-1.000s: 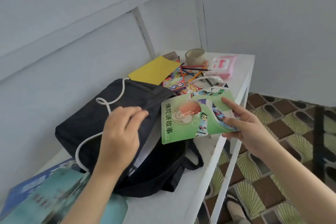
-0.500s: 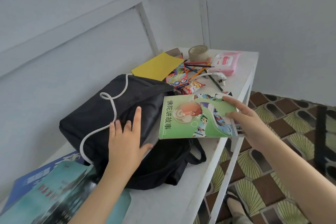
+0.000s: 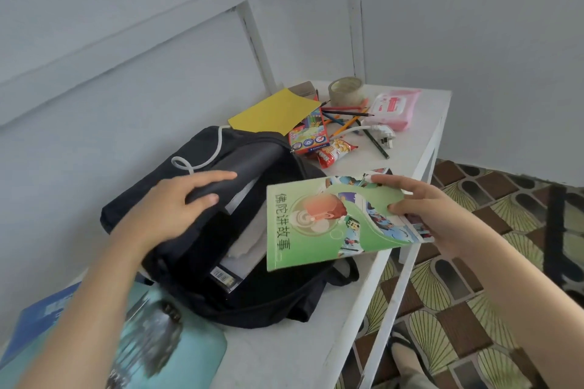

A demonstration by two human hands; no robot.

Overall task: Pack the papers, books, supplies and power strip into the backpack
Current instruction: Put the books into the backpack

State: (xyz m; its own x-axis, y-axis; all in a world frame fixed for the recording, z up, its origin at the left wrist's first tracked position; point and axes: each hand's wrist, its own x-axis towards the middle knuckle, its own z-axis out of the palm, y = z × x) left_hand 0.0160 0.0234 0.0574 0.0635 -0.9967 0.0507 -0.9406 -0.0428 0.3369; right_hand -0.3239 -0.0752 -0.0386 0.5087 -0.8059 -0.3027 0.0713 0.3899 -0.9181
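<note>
On the white table point(image 3: 284, 354) the black backpack point(image 3: 126, 215) is now held open, where half a second ago it was covered by a flat left hand with spread fingers. Its upper flap point(image 3: 259, 158) is lifted, and a stack of papers and books point(image 3: 243, 249) inside is exposed. The green book point(image 3: 322, 224) is brought lower and nearer to the opening, and its left edge now overlaps the mouth of the bag.

The flap is gripped by the left hand point(image 3: 177, 205), with the fingers curled over its edge and the thumb tucked beneath. The green book is pinched at its right end by the right hand point(image 3: 433, 215): the thumb is pressed on the cover, the index finger is laid along the far edge, and the other fingers are hidden under the book. The book is held tilted above the table edge.

A white cord point(image 3: 202, 161) is looped over the top of the backpack, and its plug point(image 3: 384, 133) is seen lying beyond, among loose pencils point(image 3: 347, 112). Behind the bag a yellow sheet point(image 3: 275, 110), a box of coloured pencils point(image 3: 308, 133), a snack packet point(image 3: 335, 151), a roll of tape point(image 3: 345, 91) and a pink pack of wipes point(image 3: 395, 107) are spread. Blue-green books point(image 3: 196, 354) are partly covered by the left forearm at the near end.
</note>
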